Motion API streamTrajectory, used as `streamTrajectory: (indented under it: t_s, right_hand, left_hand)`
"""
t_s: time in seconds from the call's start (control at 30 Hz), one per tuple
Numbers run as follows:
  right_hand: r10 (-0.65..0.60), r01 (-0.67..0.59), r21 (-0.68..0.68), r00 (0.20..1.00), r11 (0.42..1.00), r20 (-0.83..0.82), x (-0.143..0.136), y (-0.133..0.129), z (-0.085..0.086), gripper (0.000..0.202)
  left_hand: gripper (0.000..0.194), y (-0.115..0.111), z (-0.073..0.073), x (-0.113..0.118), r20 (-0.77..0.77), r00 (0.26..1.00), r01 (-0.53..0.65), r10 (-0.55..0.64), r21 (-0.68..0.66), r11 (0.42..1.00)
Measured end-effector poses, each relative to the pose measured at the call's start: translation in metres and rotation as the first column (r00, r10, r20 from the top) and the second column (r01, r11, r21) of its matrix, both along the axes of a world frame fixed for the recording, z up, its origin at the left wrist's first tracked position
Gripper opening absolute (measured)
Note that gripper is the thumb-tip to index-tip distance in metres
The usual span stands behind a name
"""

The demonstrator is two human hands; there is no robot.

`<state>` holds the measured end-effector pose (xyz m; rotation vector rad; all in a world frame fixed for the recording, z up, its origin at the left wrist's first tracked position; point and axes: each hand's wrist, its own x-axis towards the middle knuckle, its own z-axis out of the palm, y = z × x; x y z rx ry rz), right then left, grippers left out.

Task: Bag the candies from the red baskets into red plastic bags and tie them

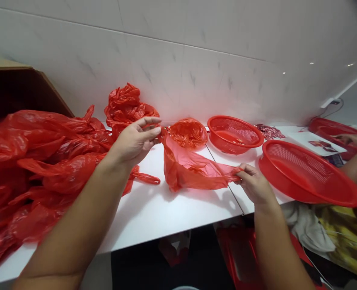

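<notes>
Left hand (138,139) and right hand (255,184) each pinched an end of a thin red plastic bag (178,171), its body slung between them over a white table (154,221). Bulging red bags (39,131) heaped at left looked finished; the stretched one, apparently untied, looked incomplete.

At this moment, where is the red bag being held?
Near the centre of the head view, the held red bag stretches between the left hand and right hand, over the white table, left of the large red basket.
</notes>
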<state>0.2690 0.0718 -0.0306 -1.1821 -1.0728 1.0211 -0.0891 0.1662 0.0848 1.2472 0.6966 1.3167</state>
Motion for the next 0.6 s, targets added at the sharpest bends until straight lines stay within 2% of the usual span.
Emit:
streamTrajectory:
  t_s: [0.07, 0.13, 0.23, 0.33, 0.4, 0.47, 0.53, 0.6]
  right_hand:
    - [0.028, -0.025, 0.070, 0.998, 0.997, -0.050, -0.016, 0.012, 0.018, 0.028]
    - [0.120, -0.112, 0.138, 0.991, 0.984, -0.054, -0.031, 0.022, 0.039, 0.026]
    - [0.239, -0.227, 0.246, 0.971, 0.942, -0.018, -0.048, 0.033, 0.070, 0.032]
    - [0.194, -0.190, 0.329, 0.981, 0.925, 0.023, -0.062, 0.044, 0.089, 0.047]
    - [0.193, -0.195, 0.389, 0.980, 0.901, 0.044, -0.073, 0.052, 0.095, 0.058]
    - [0.254, -0.241, 0.442, 0.967, 0.864, 0.031, -0.085, 0.060, 0.100, 0.064]
    - [0.310, -0.263, 0.460, 0.950, 0.848, -0.028, -0.094, 0.066, 0.108, 0.057]
    - [0.340, -0.263, 0.454, 0.936, 0.852, -0.096, -0.098, 0.070, 0.118, 0.043]
  left_hand:
    - [0.045, 0.001, 0.018, 0.002, 0.028, 0.999, -0.041, 0.038, 0.115, 0.993]
    - [0.042, 0.002, 0.029, 0.000, 0.067, 0.991, -0.132, 0.120, 0.235, 0.963]
    - [0.031, 0.004, 0.035, -0.011, 0.145, 0.949, -0.316, 0.282, 0.365, 0.876]
    - [0.024, 0.004, 0.035, -0.026, 0.157, 0.903, -0.428, 0.400, 0.421, 0.800]
    - [0.023, 0.003, 0.035, -0.031, 0.102, 0.896, -0.432, 0.432, 0.423, 0.797]
    - [0.025, 0.001, 0.035, -0.031, 0.050, 0.902, -0.411, 0.429, 0.407, 0.816]
    - [0.027, 0.001, 0.035, -0.029, 0.056, 0.908, -0.404, 0.416, 0.389, 0.828]
    - [0.029, 0.004, 0.033, -0.028, 0.091, 0.905, -0.418, 0.415, 0.373, 0.829]
